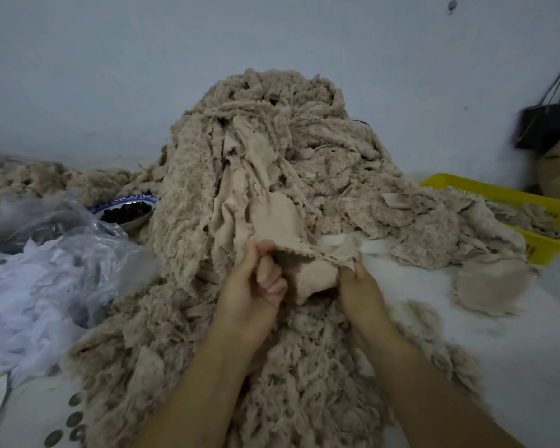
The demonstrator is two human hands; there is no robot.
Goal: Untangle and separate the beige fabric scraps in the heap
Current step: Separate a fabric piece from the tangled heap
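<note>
- Honestly this looks barely started. The heap (272, 156) of beige scraps is huge, piled against the wall and spilling toward the near edge of the table (485, 337).
- The left hand (256, 286) has its fingers curled tight round one edge of a smooth beige scrap (304, 273), and the right hand (358, 279) pinches the other edge. Both are holding the same piece, stretched between them just in front of the heap.
- The scrap's upper part runs back into the pile, so my guess is it isn't free yet.
- Done so far, as far as I can judge: some beige pieces are in the yellow basket (550, 247) on the right, and one flat piece (492, 286) lies apart on the table near it (could be sorted, can't say for sure).
- Left to do: pretty much the whole mound, which is one matted tangle.
</note>
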